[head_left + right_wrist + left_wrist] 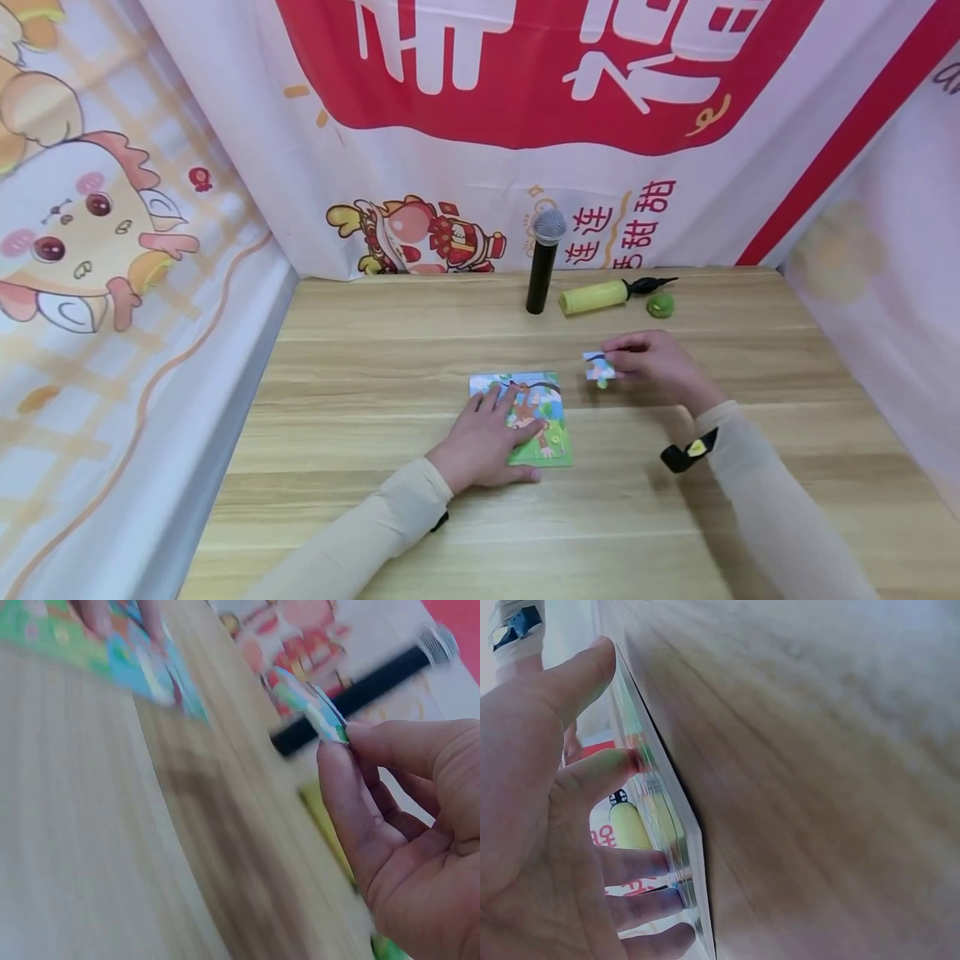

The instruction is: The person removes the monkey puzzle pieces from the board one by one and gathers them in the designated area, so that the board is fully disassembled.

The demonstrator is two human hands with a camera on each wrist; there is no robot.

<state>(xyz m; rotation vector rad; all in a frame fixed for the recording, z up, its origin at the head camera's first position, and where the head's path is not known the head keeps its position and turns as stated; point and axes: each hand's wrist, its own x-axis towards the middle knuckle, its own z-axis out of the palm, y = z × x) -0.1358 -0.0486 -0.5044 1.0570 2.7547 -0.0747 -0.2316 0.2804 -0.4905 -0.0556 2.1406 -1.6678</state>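
A colourful jigsaw puzzle (pixel 551 433) with a monkey on a branch lies flat on the wooden table. My left hand (pixel 483 437) rests on its left part with spread fingers, covering some of the picture. In the left wrist view the fingertips touch the puzzle's surface (pixel 660 795) near its pale edge. To the right of the puzzle, my right hand (pixel 660 367) pinches a puzzle piece (pixel 597 367) between thumb and fingers, raised off the table. The right wrist view shows the piece (pixel 311 701) edge-on in the pinch of the right hand (pixel 412 817).
Toward the back of the table a black microphone (pixel 542 267) stands upright. Beside it lie a yellow hand pump (pixel 596 297) with a black nozzle and a small green round object (pixel 661 305). A printed cloth (pixel 420 175) hangs behind the table.
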